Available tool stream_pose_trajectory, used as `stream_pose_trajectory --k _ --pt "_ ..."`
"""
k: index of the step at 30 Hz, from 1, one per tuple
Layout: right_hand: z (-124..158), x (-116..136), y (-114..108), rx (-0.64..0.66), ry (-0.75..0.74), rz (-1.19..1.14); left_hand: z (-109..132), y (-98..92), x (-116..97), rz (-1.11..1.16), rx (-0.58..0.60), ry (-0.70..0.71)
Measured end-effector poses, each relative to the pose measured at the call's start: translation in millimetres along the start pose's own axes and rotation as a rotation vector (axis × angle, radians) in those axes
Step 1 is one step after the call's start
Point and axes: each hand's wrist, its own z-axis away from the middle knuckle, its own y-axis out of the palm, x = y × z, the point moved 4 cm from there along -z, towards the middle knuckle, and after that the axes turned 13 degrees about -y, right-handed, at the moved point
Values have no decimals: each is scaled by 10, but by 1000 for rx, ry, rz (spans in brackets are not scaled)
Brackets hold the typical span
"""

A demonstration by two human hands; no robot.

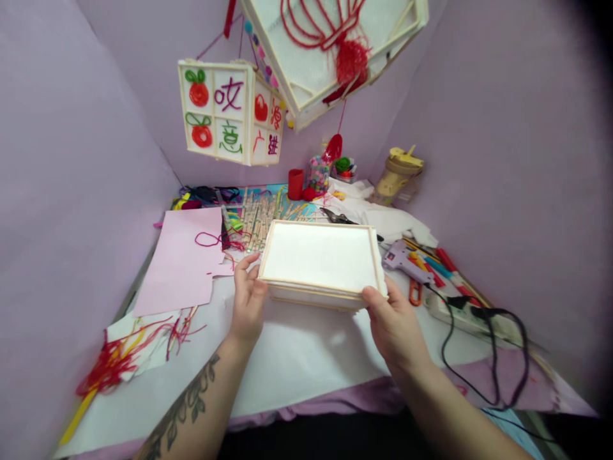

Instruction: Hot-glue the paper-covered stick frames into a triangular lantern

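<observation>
A white box-shaped lantern frame with pale wooden-stick edges is held up over the table, its broad white face tilted toward me. My left hand grips its left end, thumb at the front corner and fingers along the side. On the right end, my right hand has its thumb on the near corner, with the fingers behind the edge. The box's underside and far side are hidden.
Two decorated lanterns hang ahead, one lantern at left and a larger lantern overhead. A glue gun, power strip and black cables lie right. Pink paper, wooden sticks and red yarn lie left.
</observation>
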Motion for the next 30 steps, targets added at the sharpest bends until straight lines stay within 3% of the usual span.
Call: stream_pose_trajectory --k 4,12,30 --pt "1 -20 -5 8 14 -25 3 68 -10 -61 -6 -13" --pt "-2 10 -3 6 4 -45 6 118 -89 -183 -185 -40" --pt "-27 21 -8 31 14 -36 35 165 -155 -347 -212 134"
